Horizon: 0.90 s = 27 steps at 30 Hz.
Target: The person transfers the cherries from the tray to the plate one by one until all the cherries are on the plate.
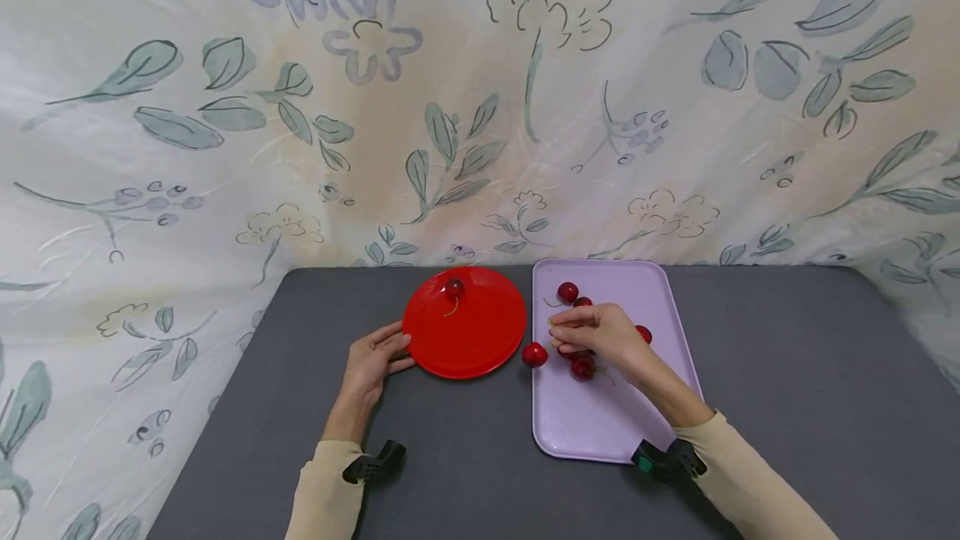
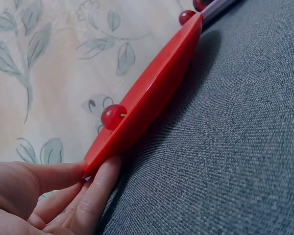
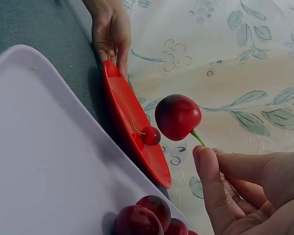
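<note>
My left hand (image 1: 372,359) pinches the left rim of a red plate (image 1: 480,340), thumb on top and fingers beneath, as the left wrist view shows. One cherry (image 1: 454,288) with a stem lies near the plate's far edge. Between thumb and fingertips my right hand (image 1: 603,335) pinches the green stem (image 3: 198,138) of another cherry (image 3: 178,117). That held cherry hangs at the left rim of a lilac tray (image 1: 600,423). Several more cherries (image 1: 582,368) lie on the tray, some hidden under the right hand.
A dark grey cloth surface (image 1: 450,457) lies under the plate and tray. Behind it hangs a pale curtain (image 1: 420,140) printed with leaves and flowers. Black bands (image 1: 375,462) sit on both wrists, over beige sleeves (image 1: 327,490).
</note>
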Each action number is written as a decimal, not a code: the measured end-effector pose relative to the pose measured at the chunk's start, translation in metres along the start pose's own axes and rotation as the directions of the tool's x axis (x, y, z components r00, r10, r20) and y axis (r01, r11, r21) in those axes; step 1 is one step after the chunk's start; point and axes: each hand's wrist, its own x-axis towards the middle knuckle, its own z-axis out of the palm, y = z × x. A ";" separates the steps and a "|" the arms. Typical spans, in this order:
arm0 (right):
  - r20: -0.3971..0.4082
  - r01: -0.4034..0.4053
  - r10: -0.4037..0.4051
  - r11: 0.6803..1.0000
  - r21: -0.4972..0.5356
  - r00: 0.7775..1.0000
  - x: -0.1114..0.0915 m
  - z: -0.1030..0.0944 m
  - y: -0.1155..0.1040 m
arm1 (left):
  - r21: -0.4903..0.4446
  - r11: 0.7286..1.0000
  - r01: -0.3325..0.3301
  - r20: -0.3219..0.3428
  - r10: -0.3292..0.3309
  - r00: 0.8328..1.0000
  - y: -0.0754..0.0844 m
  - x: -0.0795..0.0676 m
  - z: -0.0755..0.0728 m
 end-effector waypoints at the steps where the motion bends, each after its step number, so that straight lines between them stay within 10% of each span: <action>1: -0.005 -0.004 0.004 1.000 -0.001 1.000 0.001 0.000 0.000 | -0.001 1.000 0.000 0.002 0.000 1.000 0.000 0.000 0.000; 27: -0.010 -0.040 0.044 0.971 0.235 0.999 0.071 0.057 -0.012 | 0.006 1.000 -0.002 0.011 0.001 1.000 0.000 -0.001 -0.002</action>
